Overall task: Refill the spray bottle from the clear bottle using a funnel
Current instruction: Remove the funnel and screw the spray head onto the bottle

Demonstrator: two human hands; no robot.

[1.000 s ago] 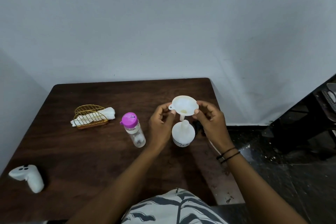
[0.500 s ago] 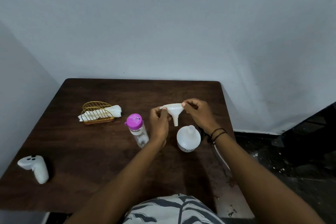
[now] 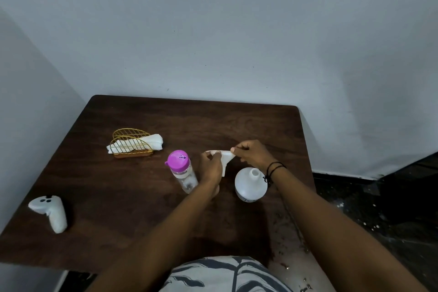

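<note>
A white funnel (image 3: 226, 158) hangs in the air between my hands, its spout pointing down. My left hand (image 3: 211, 168) pinches its left rim and my right hand (image 3: 252, 154) pinches its right rim. The white spray bottle body (image 3: 250, 186), round and with its neck uncapped, stands on the dark table just right of and below the funnel's spout. The clear bottle (image 3: 182, 172) with a pink cap stands upright left of my left hand.
A gold wire holder (image 3: 131, 144) with white tissue sits at the back left of the wooden table (image 3: 118, 197). A white controller (image 3: 51, 212) lies near the front left edge. The table's right edge runs close beside the spray bottle.
The funnel has been lifted off the spray bottle's neck and carried up and to the left, held by both hands. My head view has tilted up.
</note>
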